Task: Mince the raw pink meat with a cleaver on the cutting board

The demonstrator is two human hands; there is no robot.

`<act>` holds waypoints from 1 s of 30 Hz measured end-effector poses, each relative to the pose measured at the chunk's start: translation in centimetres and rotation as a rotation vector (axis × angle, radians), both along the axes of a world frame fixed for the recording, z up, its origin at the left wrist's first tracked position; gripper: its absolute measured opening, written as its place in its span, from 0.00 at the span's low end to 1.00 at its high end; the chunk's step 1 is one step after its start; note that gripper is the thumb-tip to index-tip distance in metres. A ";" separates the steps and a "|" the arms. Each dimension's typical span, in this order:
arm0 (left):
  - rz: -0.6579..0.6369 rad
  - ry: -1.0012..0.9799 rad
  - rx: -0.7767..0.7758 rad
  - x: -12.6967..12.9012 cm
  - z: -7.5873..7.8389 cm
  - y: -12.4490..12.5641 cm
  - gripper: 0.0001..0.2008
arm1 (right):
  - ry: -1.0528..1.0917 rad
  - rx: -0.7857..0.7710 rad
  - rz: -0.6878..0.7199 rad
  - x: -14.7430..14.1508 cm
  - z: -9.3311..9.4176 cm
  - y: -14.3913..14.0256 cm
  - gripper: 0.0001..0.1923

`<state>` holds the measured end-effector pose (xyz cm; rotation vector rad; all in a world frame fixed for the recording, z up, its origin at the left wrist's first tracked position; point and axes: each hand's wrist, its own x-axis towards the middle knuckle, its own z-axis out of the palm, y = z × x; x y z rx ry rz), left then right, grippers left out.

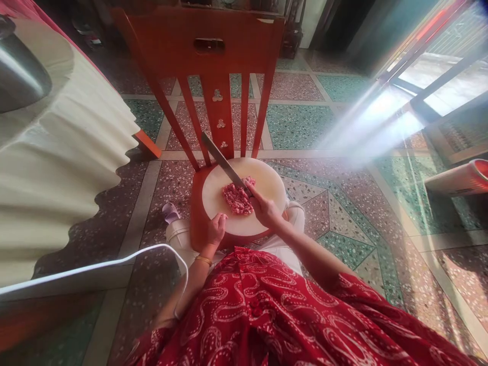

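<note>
A round white cutting board (269, 178) rests on the seat of a reddish wooden chair. Minced raw meat (237, 202) lies in a flat patch near the board's middle. My right hand (267, 211) is closed round the handle of a long knife (224, 164), index finger stretched along it. The blade slants up and left across the meat, its tip reaching past the board's far edge. At the board's near left rim, my left hand (216, 229) is closed with its fingers curled at the edge; its fingertips are partly hidden.
The chair's slatted back (206, 51) rises just beyond the board. To the left stands a table with a cream cloth (87, 152) and a metal vessel (23, 71). A white cable (114, 262) runs past my left arm. Bright light enters by a doorway (438, 91) at right.
</note>
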<state>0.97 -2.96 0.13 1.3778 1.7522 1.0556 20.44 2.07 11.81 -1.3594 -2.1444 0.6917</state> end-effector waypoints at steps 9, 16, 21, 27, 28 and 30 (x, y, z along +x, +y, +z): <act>-0.010 -0.021 0.038 -0.1 -0.2 0.0 0.14 | -0.068 -0.089 -0.019 0.7 0.0 0.5 0.24; -0.006 0.000 0.024 -0.1 -0.6 -0.2 0.15 | -0.143 -0.189 -0.041 0.7 -2.0 -0.1 0.23; -0.025 -0.012 0.039 -0.1 -0.9 -0.1 0.15 | 0.021 -0.099 -0.017 0.7 -0.3 0.3 0.24; -0.011 0.014 0.036 0.0 -0.7 -0.2 0.16 | -0.016 -0.079 -0.057 1.3 -2.5 -0.1 0.24; -0.009 0.019 0.032 0.0 -0.7 -0.2 0.16 | -0.064 -0.136 -0.060 1.5 -2.9 -0.1 0.24; -0.012 0.022 0.028 -0.1 -0.6 -0.1 0.16 | -0.083 -0.184 -0.058 1.9 -2.6 0.2 0.23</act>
